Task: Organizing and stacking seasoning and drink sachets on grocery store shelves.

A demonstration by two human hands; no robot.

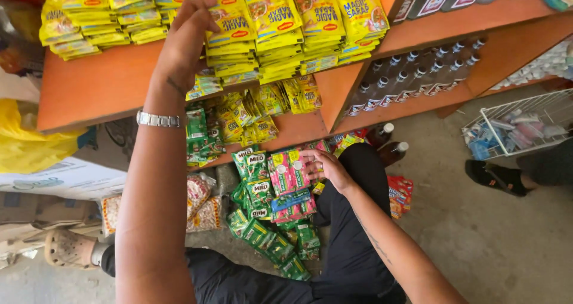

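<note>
My left hand (186, 38) reaches up to the top orange shelf (101, 83) and its fingers rest on a stack of yellow seasoning sachets (236, 32). A silver watch sits on that wrist. My right hand (325, 168) is lower, over my lap, with fingertips on a hanging strip of pink sachets (290, 184). Green drink-mix sachet strips (256, 187) hang beside the pink ones and trail down toward the floor.
More yellow and green sachets (250, 116) fill the lower shelf. Dark bottles (412, 74) lie in rows in the right compartment. A white wire basket (519, 125) of small items stands at the right, next to another person's sandalled foot (495, 176). Cardboard boxes lie at the left.
</note>
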